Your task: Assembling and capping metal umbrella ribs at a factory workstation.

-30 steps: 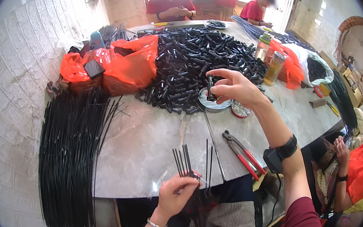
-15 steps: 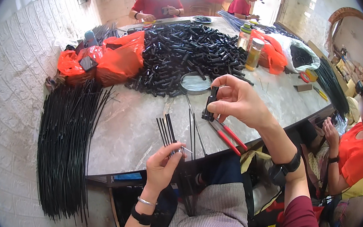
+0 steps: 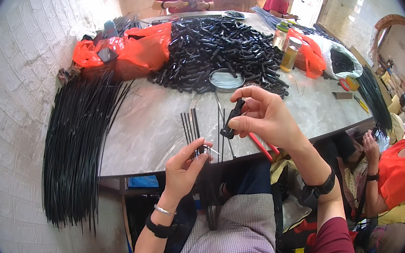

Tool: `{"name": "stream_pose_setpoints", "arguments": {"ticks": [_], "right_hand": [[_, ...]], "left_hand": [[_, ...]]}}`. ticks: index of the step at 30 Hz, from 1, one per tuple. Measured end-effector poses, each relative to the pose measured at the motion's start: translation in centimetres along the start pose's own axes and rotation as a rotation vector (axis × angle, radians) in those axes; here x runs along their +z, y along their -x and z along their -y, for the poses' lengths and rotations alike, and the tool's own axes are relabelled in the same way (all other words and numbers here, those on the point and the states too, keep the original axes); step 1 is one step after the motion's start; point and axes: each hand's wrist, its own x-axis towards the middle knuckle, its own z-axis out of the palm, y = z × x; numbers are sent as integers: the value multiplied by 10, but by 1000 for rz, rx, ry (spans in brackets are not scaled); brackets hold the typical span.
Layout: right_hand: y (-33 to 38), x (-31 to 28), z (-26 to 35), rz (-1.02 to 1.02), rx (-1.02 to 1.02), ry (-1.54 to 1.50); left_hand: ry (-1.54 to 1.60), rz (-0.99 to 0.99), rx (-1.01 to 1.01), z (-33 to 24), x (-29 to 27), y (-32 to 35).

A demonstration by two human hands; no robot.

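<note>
a big bundle of long black rods [image 3: 80,141] lies at the left on the marble table [image 3: 157,132]. the left hand [image 3: 183,167] pinches a few thin black rods [image 3: 193,127] at the near edge. the right hand [image 3: 265,119] holds a short black tube piece [image 3: 232,119] in its fingertips, just right of them. red-handled pliers [image 3: 264,146] lie under this hand.

Orange-red plastic bags [image 3: 142,50] slump at the table's far left; another orange bag [image 3: 311,55] lies right, beside two jars [image 3: 286,48].

A short black plastic tube [image 3: 231,120] is tilted, held just above the tabletop [image 3: 152,127] edge. A small bundle of thin black rods [image 3: 194,132] stands upright beside it, left.
</note>
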Motion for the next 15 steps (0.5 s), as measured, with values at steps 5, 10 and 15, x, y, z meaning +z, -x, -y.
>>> {"name": "stream_pose_setpoints", "arguments": {"ticks": [5, 10, 15], "right_hand": [[5, 27, -18, 25, -140, 145], [-1, 41, -22, -18, -251, 273], [-8, 43, -20, -26, -233, 255]], "left_hand": [[57, -45, -27, -2, 5, 0], [66, -29, -1, -6, 3, -1], [76, -16, 6, -4, 0, -3]]}}
